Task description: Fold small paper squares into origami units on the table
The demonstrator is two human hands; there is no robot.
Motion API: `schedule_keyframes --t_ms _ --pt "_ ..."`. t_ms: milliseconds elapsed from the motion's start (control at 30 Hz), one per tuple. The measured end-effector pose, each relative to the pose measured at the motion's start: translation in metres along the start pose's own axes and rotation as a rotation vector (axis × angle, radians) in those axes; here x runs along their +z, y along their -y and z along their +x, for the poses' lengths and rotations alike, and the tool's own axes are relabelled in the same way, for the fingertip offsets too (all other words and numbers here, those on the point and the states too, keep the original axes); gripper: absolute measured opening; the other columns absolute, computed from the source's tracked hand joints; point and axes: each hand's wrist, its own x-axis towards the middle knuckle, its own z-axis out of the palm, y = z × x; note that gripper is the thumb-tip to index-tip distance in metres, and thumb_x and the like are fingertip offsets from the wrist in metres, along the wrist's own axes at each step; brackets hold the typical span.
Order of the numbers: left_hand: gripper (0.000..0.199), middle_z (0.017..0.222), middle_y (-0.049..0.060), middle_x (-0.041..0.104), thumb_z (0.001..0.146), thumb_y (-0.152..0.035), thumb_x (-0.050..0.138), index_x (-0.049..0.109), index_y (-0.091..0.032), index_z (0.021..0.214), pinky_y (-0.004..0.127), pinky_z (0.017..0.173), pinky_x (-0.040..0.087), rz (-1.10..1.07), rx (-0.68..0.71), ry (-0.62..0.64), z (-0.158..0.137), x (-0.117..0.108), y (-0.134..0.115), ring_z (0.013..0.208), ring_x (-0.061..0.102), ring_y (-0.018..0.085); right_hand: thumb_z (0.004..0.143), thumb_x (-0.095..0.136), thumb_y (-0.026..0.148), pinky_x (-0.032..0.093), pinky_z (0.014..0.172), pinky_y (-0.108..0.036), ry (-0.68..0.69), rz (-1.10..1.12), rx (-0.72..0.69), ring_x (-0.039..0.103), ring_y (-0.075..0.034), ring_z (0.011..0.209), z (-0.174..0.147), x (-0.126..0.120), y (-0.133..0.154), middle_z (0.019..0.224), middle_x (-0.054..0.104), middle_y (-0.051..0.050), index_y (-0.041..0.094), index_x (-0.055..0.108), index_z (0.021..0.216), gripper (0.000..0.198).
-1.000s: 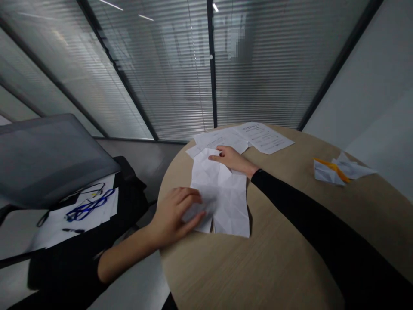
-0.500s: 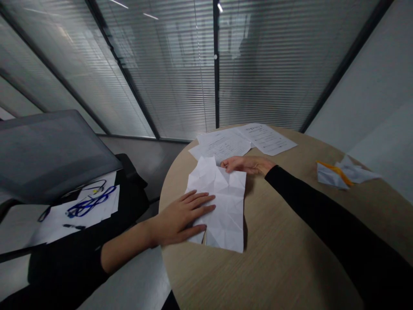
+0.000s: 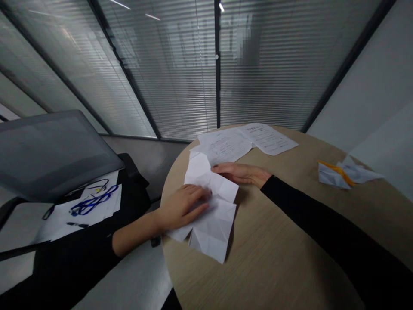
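Observation:
A creased white sheet of paper with slits and folds lies on the round wooden table, turned at a slant. My left hand rests over its left middle, fingers slightly bent and apart, the fingertips blurred. At the sheet's upper right edge, my right hand has its thumb and fingers closed on the paper, which is lifted a little there. The fingertips under the edge are partly hidden.
Printed sheets lie at the table's far edge. A folded white paper piece with an orange strip sits at the right. Left of the table, a chair holds papers, a blue cord and a black pen-like item.
The sheet has turned clockwise, its near end swinging left. My right hand has moved slightly left and nearer. My left hand has gone from flat to bent fingers.

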Motion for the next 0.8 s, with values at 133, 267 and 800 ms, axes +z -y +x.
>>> schedule_keyframes --t_ms 133,267,800 --pt "0.042 0.113 0.014 0.081 0.116 -0.052 0.065 0.073 -0.019 0.141 0.054 0.108 0.06 0.104 -0.057 -0.051 0.003 0.017 0.009 0.105 0.079 0.033 0.085 0.1 0.039 0.065 0.083 -0.033 0.026 -0.081 -0.011 0.079 -0.023 0.098 -0.003 0.002 -0.003 0.115 0.087 -0.007 0.023 0.081 0.113 0.037" --pt "0.042 0.132 0.018 0.079 0.118 -0.049 0.059 0.071 -0.019 0.146 0.057 0.109 0.061 0.26 -0.014 -0.021 -0.002 0.025 0.014 0.119 0.077 0.036 0.074 0.1 0.028 0.064 0.084 -0.034 0.048 -0.097 -0.026 0.079 -0.025 0.099 -0.004 0.005 -0.005 0.111 0.086 -0.007 0.021 0.079 0.111 0.043" --pt "0.036 0.144 0.018 0.076 0.119 -0.044 0.059 0.071 -0.02 0.143 0.057 0.11 0.064 0.372 0.066 -0.052 -0.006 0.022 0.014 0.125 0.076 0.036 0.074 0.086 0.026 0.051 0.071 -0.029 0.0 -0.207 0.075 0.068 -0.019 0.08 0.005 0.021 -0.01 0.096 0.08 -0.005 0.019 0.077 0.098 0.027"
